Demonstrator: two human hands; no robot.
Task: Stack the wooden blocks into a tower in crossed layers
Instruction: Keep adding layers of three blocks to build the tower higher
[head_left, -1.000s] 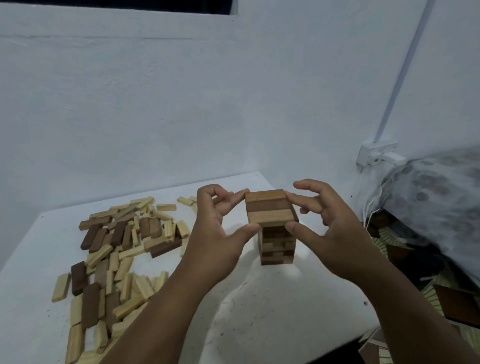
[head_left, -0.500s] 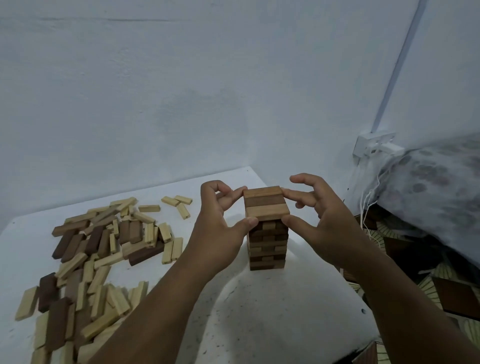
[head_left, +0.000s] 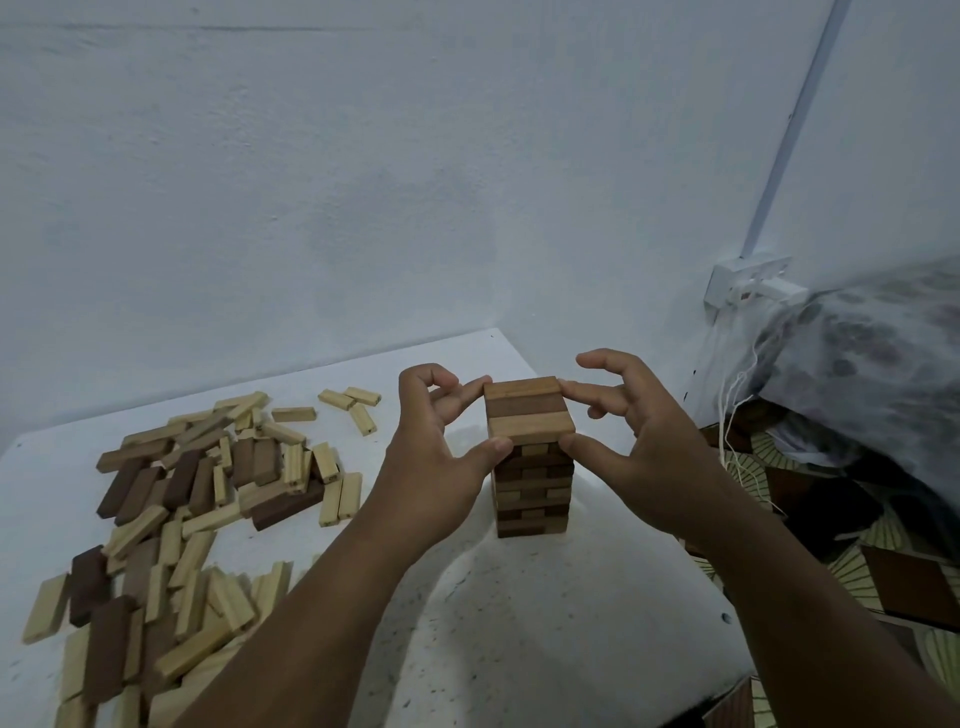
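Tower (head_left: 531, 467), several crossed layers: left hand (head_left: 431, 457) and right hand (head_left: 644, 441) pinch its top layer square; uneven squeeze may skew or topple it.

The left forearm (head_left: 291, 639) is covering part of the loose blocks (head_left: 171, 525), and more are running off the bottom edge. The tower's (head_left: 531, 457) far side is facing away.
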